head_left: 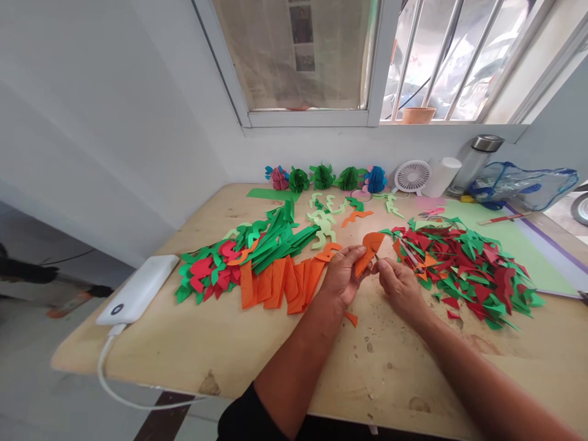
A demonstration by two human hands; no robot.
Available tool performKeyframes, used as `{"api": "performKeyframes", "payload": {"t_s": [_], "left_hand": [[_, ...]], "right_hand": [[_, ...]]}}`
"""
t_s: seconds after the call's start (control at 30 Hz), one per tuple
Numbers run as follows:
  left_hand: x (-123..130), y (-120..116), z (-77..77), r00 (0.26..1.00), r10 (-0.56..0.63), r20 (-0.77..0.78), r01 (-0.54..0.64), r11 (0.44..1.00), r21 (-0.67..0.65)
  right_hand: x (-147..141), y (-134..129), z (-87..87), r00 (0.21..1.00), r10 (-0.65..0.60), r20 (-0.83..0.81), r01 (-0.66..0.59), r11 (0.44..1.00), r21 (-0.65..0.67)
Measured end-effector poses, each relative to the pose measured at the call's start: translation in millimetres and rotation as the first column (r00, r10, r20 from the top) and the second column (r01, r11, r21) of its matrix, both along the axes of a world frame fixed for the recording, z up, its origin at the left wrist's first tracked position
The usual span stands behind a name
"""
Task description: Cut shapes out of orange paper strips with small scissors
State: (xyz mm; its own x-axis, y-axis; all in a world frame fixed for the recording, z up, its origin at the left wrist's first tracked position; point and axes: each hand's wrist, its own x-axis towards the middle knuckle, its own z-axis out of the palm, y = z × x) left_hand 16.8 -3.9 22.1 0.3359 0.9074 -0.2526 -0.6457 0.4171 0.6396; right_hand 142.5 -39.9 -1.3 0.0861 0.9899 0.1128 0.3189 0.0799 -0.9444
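An orange paper piece (369, 248) with a rounded top is pinched in my left hand (344, 274), whose fingers are closed around its lower part. Close on its right is my right hand (399, 283), closed on a small dark-tipped tool, largely hidden by the fingers, that touches the paper's edge; it may be scissors. Folded orange paper strips (275, 285) lie in a row left of my left hand. Beyond them are green strips (280, 236) and red cut shapes (202, 269). A heap of red and green scraps (487, 269) lies right of my right hand.
Paper figures (323, 176) line the table's back edge. A small fan (412, 177), a bottle (475, 162) and a clear pouch (528, 184) stand at the back right. A white power bank (138, 291) with a cable is at the left edge. An orange scrap (351, 319) lies near my wrists.
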Motion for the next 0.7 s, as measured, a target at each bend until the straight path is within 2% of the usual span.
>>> {"api": "performKeyframes", "payload": {"t_s": [0.2,0.53,0.7], "left_hand": [[2,-2,0.2,0.993,0.068,-0.101,-0.060,0.995,0.081],[6,4,-8.9,0.977,0.154,-0.146,-0.141,0.985,0.099],[4,6,-8.7,0.968,0.191,-0.164,-0.171,0.977,0.126]], "right_hand": [[-1,0,0.1,0.998,0.006,-0.063,-0.008,0.999,-0.041],[1,2,-3.2,0.994,-0.003,-0.106,-0.006,0.997,-0.077],[2,2,-3.9,0.993,0.000,-0.114,-0.008,0.997,-0.075]]}}
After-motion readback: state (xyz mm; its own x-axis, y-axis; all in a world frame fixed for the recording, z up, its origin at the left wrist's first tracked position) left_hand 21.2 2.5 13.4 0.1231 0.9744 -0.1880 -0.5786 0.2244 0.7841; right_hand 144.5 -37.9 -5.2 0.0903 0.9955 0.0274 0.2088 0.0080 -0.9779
